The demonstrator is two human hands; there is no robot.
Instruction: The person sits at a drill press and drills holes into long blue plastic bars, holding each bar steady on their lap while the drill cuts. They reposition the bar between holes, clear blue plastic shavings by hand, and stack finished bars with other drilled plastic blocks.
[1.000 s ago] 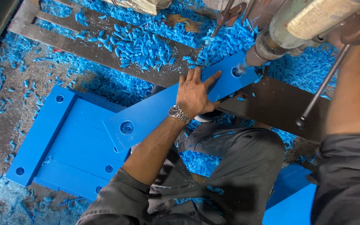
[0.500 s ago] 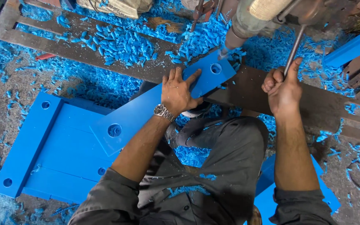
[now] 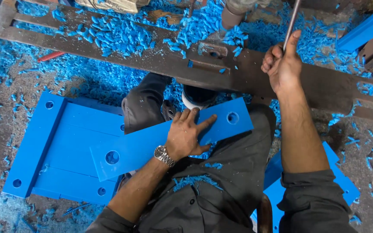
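pulled back from the drill, the long flat blue plastic strip with round holes is now lying across the lap, left hand pressing flat, fingers spread; right hand is gripping the thin metal lever.

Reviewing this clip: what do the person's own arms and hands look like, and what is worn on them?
Both hands are bare, without gloves. The left hand has a silver metal wristwatch on its wrist. Each arm wears a dark grey long sleeve pushed up near the elbow, leaving the forearms uncovered; the right hand shows no watch or rings. Small blue plastic shavings cling to the dark grey clothing.
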